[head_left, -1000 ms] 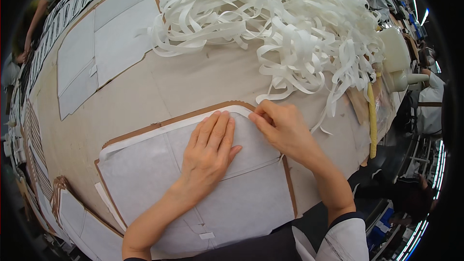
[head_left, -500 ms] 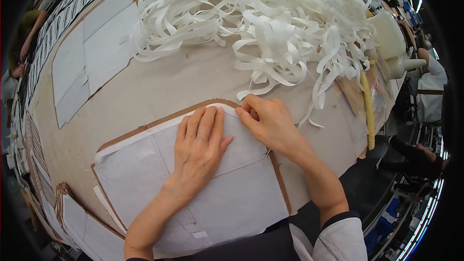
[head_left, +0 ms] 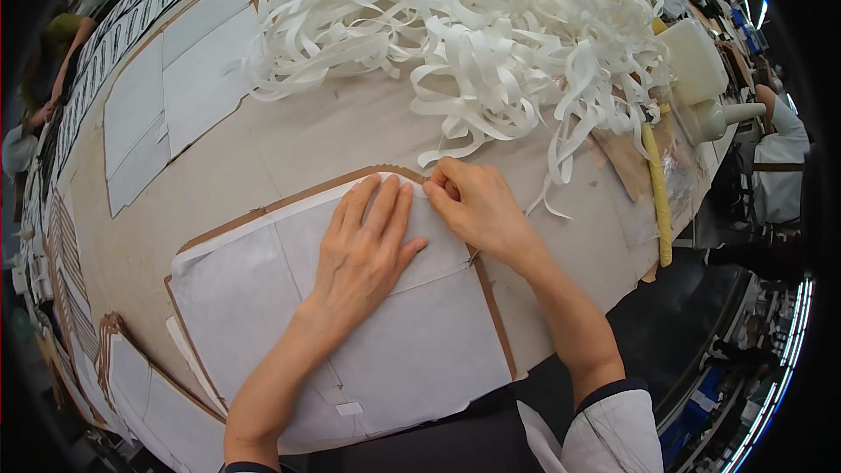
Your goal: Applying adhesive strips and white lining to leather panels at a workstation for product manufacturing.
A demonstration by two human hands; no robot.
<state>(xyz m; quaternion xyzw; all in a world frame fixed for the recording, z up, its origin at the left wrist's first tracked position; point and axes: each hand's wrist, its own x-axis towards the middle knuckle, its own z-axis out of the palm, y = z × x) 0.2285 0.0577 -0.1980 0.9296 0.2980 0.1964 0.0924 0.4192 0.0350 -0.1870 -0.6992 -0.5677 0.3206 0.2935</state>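
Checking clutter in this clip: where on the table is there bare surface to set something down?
One bare tan band of table runs between the tangled white strips and the white fabric panel under the left hand and right hand. Far and right sides are crowded; the yellow roll lines the right edge.

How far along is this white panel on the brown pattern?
The white panel already lies flat on the brown pattern. The left hand presses it down; the right hand pinches its top corner. A strip pile and other panels lie untouched.
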